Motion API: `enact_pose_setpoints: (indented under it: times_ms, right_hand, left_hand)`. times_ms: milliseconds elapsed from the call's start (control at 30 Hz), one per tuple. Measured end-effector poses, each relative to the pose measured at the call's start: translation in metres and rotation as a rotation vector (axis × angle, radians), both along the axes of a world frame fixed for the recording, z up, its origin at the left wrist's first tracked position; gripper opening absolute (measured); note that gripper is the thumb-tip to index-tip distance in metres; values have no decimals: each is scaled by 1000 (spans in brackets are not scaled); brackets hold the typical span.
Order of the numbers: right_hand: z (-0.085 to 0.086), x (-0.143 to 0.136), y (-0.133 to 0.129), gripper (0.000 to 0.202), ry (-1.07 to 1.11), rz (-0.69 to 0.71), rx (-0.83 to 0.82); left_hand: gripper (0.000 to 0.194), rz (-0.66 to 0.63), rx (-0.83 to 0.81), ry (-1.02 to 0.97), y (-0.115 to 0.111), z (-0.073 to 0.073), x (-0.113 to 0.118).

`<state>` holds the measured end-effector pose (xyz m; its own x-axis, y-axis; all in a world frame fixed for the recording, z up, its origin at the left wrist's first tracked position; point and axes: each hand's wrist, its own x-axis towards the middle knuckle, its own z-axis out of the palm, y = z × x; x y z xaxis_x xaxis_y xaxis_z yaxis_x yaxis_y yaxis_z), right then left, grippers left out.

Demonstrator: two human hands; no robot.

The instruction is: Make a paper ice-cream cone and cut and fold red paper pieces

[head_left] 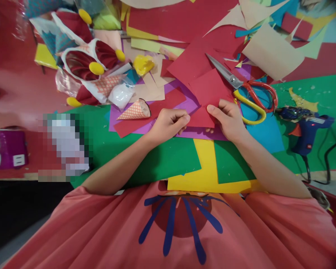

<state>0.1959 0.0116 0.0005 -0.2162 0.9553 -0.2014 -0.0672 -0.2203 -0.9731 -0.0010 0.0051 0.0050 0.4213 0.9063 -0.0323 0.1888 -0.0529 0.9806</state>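
Note:
A square of red paper (208,95) is held in front of me at a slight tilt. My right hand (231,119) is closed on its right side, with the thumb on top and fingertips showing below the lower edge. My left hand (170,125) is closed in a pinch at the paper's lower left corner; its fingertips are partly hidden. Left of it lies a small paper cone (136,110) with an orange lattice pattern, on a red strip (168,104). Large scissors (235,83) with one red and one yellow handle lie open beyond my right hand.
A blue glue gun (308,134) rests on green sheet (333,97) at the right, its cord trailing down. Finished-looking cones with yellow discs (96,68) pile at the upper left. Coloured paper scraps (274,52) cover the back. A purple box (9,147) stands far left.

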Motion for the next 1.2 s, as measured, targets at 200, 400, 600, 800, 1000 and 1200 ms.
enact_pose_setpoints:
  times_ms: [200, 400, 600, 800, 1000, 1200]
  right_hand:
    - [5, -1, -1, 38, -6, 12, -1]
    - [1, 0, -2, 36, 33, 24, -35]
    - [9, -1, -2, 41, -42, 68, 43]
    - [7, -1, -5, 51, -18, 96, 49]
    - [1, 2, -4, 41, 80, 159, -23]
    - [10, -1, -2, 39, -9, 167, 38]
  left_hand:
    - [37, -62, 86, 127, 0, 4, 0]
    - [53, -54, 211, 258, -2, 3, 2]
    - [54, -53, 134, 124, -2, 3, 2]
    - [40, 38, 141, 103, 0, 3, 4]
    - [50, 159, 215, 125, 3, 3, 4]
    - [47, 99, 226, 191, -1, -2, 4]
